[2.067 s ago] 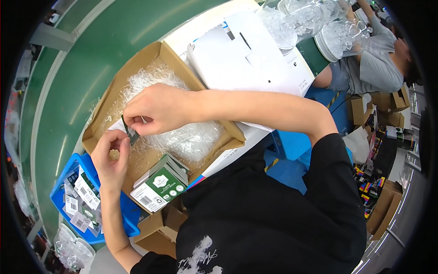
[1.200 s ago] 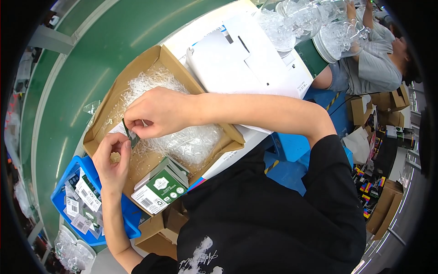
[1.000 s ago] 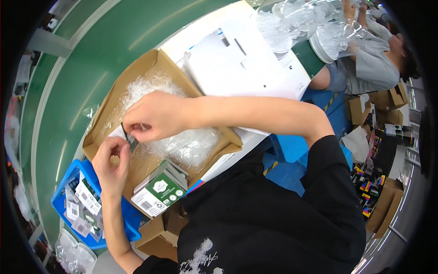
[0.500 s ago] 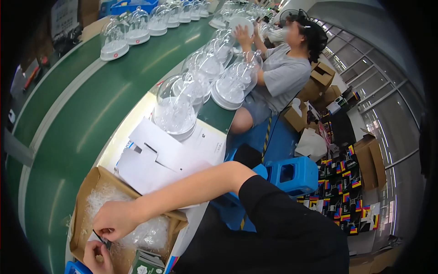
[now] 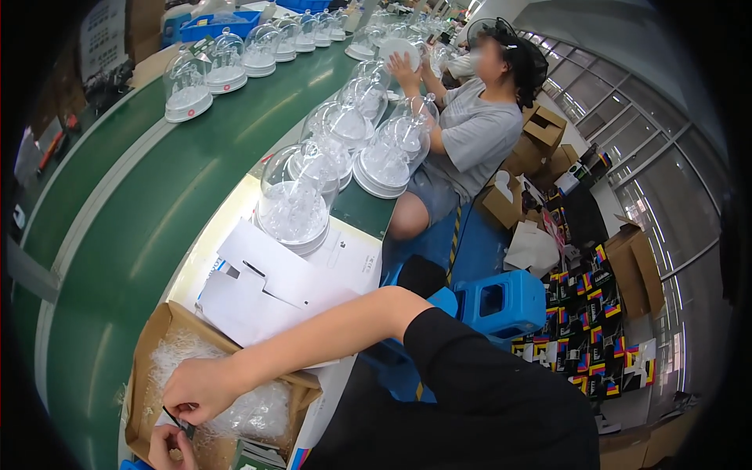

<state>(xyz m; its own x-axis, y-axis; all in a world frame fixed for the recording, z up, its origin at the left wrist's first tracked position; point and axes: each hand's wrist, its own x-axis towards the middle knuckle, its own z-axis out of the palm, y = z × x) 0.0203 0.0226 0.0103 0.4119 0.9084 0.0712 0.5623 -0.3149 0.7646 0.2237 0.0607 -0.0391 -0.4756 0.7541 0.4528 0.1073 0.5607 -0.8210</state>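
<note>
My right hand (image 5: pixel 199 388) reaches in over a shallow cardboard box (image 5: pixel 141 374), its fingers pinched at the edge of a small dark-and-white flat piece (image 5: pixel 186 427). Just below it, my left hand (image 5: pixel 168 450) is closed on the same piece, thumb and fingers curled. What exactly the piece is stays too small to make out. Clear thin plastic strands (image 5: pixel 176 352) and a clear plastic bag (image 5: pixel 258 411) fill much of the box. A stack of green-and-white cards (image 5: pixel 257 454) stands at the box's near side.
White flat cardboard (image 5: pixel 274 294) lies beyond the box. Clear domes on white bases (image 5: pixel 294 215) crowd the table and line the green conveyor (image 5: pixel 133 258). A person (image 5: pixel 482 133) in grey sits farther along, holding a white disc. A blue stool (image 5: pixel 501 301) stands at right.
The view has shifted slightly. Both my hands keep hold of the small piece, with little movement between them. The seated person still holds the white disc up.
</note>
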